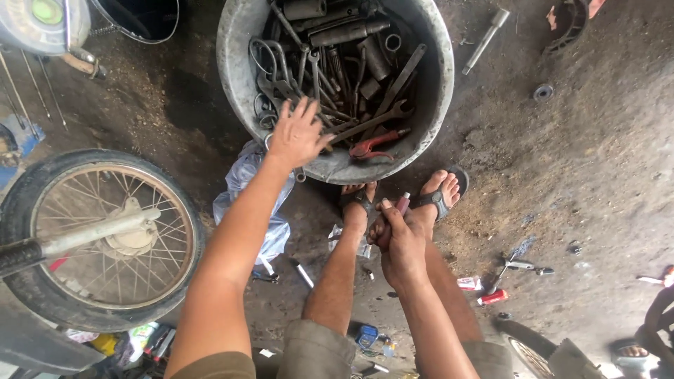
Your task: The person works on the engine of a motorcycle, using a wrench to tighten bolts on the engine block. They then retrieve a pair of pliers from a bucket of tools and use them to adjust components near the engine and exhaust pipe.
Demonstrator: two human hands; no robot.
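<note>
1. The left hand (298, 133) reaches with fingers spread wide over the near rim of a round grey metal basin (235, 77), touching the tools inside.
2. The basin stands on the dirt floor (597, 154) and is full of greasy steel wrenches (372, 123), plus red-handled pliers (375, 144).
3. The right hand (400, 242) is wrapped tight around a slim dark-red tool handle (404, 203), held upright above the sandalled feet (439, 193).
4. A spoked motorcycle wheel (105, 238) stands at the left, well apart from the basin.
5. A crumpled clear plastic bag (246, 175) lies under the left forearm.
</note>
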